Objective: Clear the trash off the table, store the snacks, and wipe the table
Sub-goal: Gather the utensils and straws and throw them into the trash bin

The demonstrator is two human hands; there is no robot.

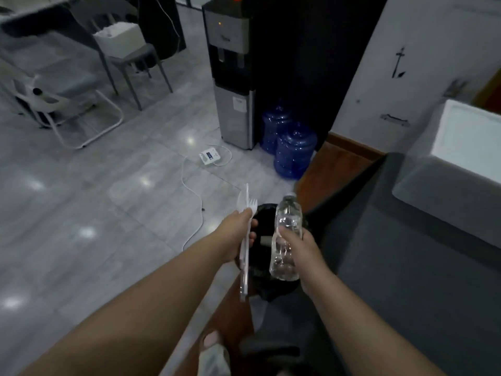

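My left hand (238, 234) grips a bundle of white plastic cutlery (245, 229), with a fork and spoon sticking up past my fingers and the handles hanging down. My right hand (301, 248) holds a clear, crumpled plastic bottle (287, 229) upright around its middle. Both hands hover over a black trash bin (264, 221) lined with a dark bag, which stands on the floor just below them. Some pale scrap lies inside the bin.
A grey table (406, 240) runs along the right, with a white box (466, 147) on it. Ahead stand a water dispenser (230, 77) and two blue water jugs (294, 153). A power strip (208, 156) and white cable lie on the tiled floor. Chairs stand at far left.
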